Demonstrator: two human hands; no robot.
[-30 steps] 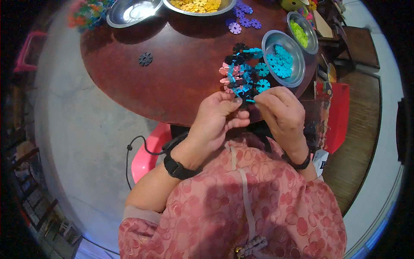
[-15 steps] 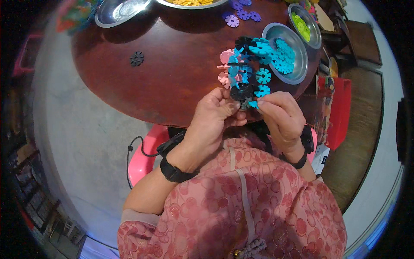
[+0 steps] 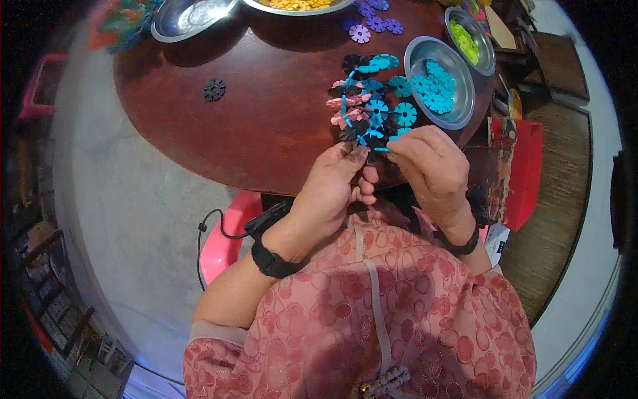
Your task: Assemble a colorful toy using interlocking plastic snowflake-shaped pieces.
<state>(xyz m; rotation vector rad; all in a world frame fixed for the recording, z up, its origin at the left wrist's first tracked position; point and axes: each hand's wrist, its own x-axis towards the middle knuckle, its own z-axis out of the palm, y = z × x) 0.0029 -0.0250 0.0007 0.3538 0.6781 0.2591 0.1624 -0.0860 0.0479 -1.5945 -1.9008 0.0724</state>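
1. The cluster of interlocked black, pink and blue notched plastic discs (image 3: 377, 114) is over the near edge of the glossy reddish-brown table (image 3: 266, 133), its near end pinched by the left hand (image 3: 324, 185); the right hand (image 3: 435, 171) seems closed on a blue disc (image 3: 382, 149).
2. A crooked push could twist the left pinch and spring joints apart.
3. Beside the cluster, a round silver metal bowl (image 3: 425, 52) holds loose blue discs (image 3: 435, 90).
4. A smaller silver bowl (image 3: 482, 43) holds lime-green pieces (image 3: 465, 43); a wide one (image 3: 302, 11), yellow discs (image 3: 299, 3).

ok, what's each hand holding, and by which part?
Left hand: the linked-disc model, pinched at its near end. Right hand: a blue disc, by its right edge; can't tell if it's joined on.
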